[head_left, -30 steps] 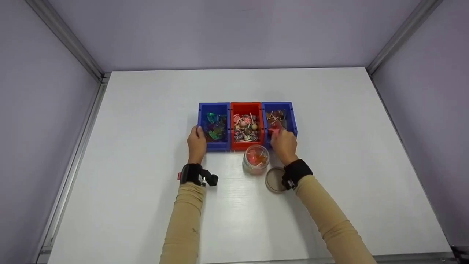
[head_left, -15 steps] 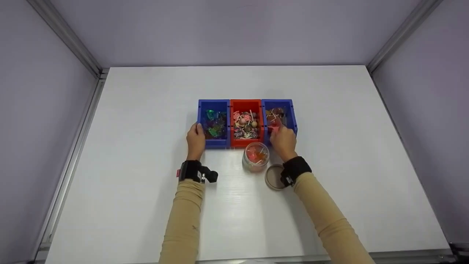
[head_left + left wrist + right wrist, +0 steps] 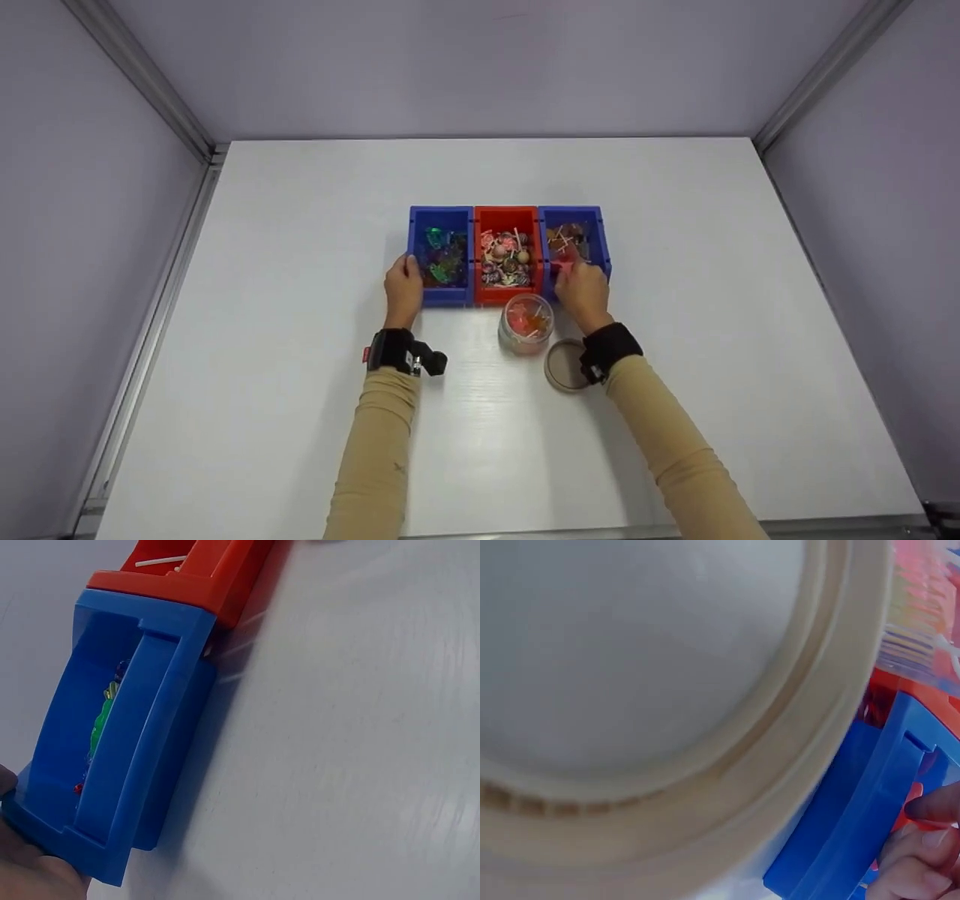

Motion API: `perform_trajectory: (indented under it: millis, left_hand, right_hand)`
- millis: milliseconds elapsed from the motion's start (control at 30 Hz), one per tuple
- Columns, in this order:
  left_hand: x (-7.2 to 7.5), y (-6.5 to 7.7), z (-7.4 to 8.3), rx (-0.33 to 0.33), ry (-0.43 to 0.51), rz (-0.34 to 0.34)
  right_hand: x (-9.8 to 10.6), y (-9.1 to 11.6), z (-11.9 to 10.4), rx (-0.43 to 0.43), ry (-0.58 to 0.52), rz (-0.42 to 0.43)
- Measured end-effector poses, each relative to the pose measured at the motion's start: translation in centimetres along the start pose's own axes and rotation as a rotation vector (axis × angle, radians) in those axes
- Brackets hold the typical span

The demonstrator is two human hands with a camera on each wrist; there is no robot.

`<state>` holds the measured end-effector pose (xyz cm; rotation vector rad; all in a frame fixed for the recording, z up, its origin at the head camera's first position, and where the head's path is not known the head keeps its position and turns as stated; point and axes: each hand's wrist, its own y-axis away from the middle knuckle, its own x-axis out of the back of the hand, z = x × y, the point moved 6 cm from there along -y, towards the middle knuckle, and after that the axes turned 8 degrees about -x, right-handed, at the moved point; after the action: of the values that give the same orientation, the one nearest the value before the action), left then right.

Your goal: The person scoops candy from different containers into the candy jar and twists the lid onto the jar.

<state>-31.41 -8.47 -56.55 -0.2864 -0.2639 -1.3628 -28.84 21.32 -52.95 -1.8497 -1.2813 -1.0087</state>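
Three joined bins hold small sweets: a left blue bin (image 3: 441,295) with green and dark clear pieces, a red bin (image 3: 507,294) with lollipops, and a right blue bin (image 3: 595,219) with brownish lollipops. My left hand (image 3: 404,291) grips the outer side of the left bin, thumb over its rim. My right hand (image 3: 584,289) reaches over the near edge of the right bin, fingers curled at a pinkish-red lollipop (image 3: 559,265); its stick is hidden. In the right wrist view, the right-hand fingers (image 3: 922,847) show at that bin's edge, red between them.
An uncovered clear jar (image 3: 527,345) with pink and orange lollipops stands in front of the red bin. Its round beige-rimmed lid (image 3: 564,367) lies beside it, below my right wrist, and fills much of the right wrist view. Grey walls surround the white table (image 3: 480,465).
Both hands keep their places, with only slight movement of the right fingers at the red lollipop. The whole head view shifts a little.
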Motion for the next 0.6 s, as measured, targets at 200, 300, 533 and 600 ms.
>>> perform_trajectory:
  millis: [200,300,533,600]
  left_hand:
    - [0.18,0.19,-0.53,0.014,-0.001,0.005]
    - [0.05,0.26,-0.51,0.011,0.006,-0.008]
    - [0.03,0.16,-0.11,-0.008,0.005,0.005]
    - [0.01,0.10,-0.04,-0.011,0.008,0.001]
  right_hand:
    - [-0.39,0.19,0.07,0.040,-0.011,-0.007]
    - [-0.34,0.21,0.17,0.062,-0.013,0.015]
    - [0.03,0.29,0.55,0.120,-0.023,0.109]
    - [0.13,0.32,0.66,0.130,-0.026,0.122]
